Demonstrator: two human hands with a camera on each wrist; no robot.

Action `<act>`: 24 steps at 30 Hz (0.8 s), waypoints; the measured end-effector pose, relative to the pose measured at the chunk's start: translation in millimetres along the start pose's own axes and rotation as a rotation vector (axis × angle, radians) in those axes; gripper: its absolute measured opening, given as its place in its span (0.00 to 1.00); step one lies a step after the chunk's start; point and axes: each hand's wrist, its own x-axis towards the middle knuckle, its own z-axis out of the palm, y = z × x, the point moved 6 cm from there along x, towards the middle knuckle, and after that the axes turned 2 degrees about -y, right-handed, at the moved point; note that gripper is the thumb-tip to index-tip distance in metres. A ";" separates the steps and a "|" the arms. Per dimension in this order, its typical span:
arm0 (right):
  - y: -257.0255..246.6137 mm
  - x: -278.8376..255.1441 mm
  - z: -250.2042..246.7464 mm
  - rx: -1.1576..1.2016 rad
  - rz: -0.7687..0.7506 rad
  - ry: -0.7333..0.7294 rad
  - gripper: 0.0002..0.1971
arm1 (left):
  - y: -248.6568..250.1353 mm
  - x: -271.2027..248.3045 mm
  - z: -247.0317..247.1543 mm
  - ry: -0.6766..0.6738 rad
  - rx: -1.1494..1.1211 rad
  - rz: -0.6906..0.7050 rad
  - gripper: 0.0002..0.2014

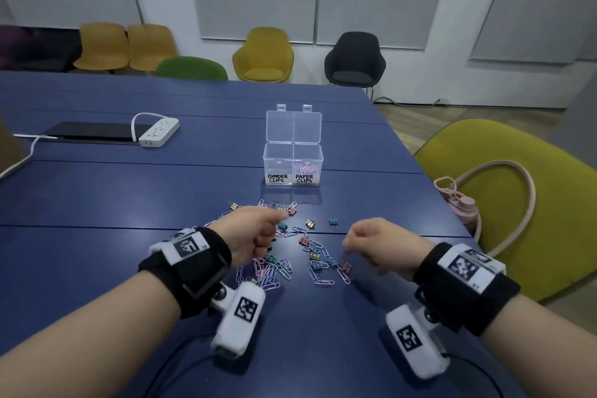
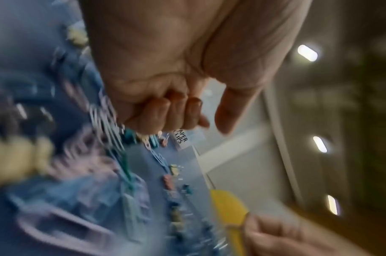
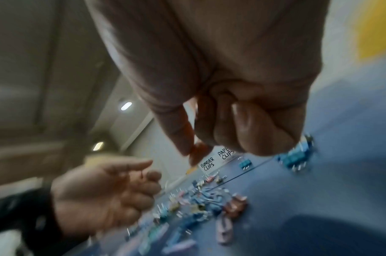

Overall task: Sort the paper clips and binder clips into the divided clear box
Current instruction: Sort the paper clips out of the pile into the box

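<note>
Two hands hover over the blue bench (image 1: pixel 97 191). Left hand (image 1: pixel 255 233) is curled; whether it holds anything I cannot tell. Between them, paper clips (image 1: pixel 274 271) and binder clips (image 1: pixel 310 223) lie scattered. Right hand (image 1: pixel 374 242) is curled too, contents unclear. Beyond stands the divided clear box (image 1: pixel 293 165), lid up.

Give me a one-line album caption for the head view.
Two hands hover over mixed clips before a labelled clear box.
</note>
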 end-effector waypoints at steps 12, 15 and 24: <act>-15.9 5.9 31.5 -0.807 -0.047 -0.028 0.25 | 9.4 -18.3 31.8 -0.099 1.413 0.131 0.21; -18.7 9.7 39.2 -0.835 -0.052 -0.050 0.23 | 8.0 -13.4 33.2 -0.096 1.407 0.150 0.17; -29.8 16.4 50.5 -0.894 -0.090 -0.119 0.17 | 8.7 -2.1 36.4 -0.019 1.387 0.181 0.03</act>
